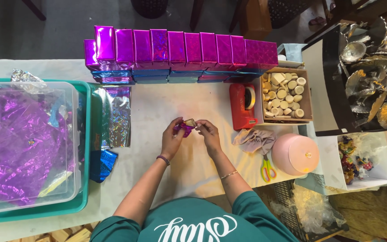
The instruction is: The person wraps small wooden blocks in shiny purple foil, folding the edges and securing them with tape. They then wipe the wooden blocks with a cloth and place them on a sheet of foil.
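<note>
We have both hands together over the middle of the bench point(157, 107), which is spread with a white cloth. Our left hand point(172, 136) is curled round a small piece of purple foil point(184, 130), and our right hand point(208, 133) pinches the small tan block point(189, 122) that sits in that foil; both hands are closed on the piece, fingertips nearly touching. The foil looks only partly folded around the block, so we judge this piece to be in mid-wrap. Along the far edge of the bench stands a long row of finished purple-wrapped boxes point(180, 48), stacked on blue-wrapped ones, so a good share of the work looks done. Still left, as far as we can see, is an open cardboard box of bare wooden rounds and blocks point(285, 94) to our right. Just beside it sits a red tape dispenser point(242, 105); nearer us are a crumpled cloth point(254, 140), yellow-handled scissors point(268, 169) and a pink round lid point(294, 153). To our left a clear tub of purple foil sheets point(27, 143) rests in a teal tray point(86, 148).
</note>
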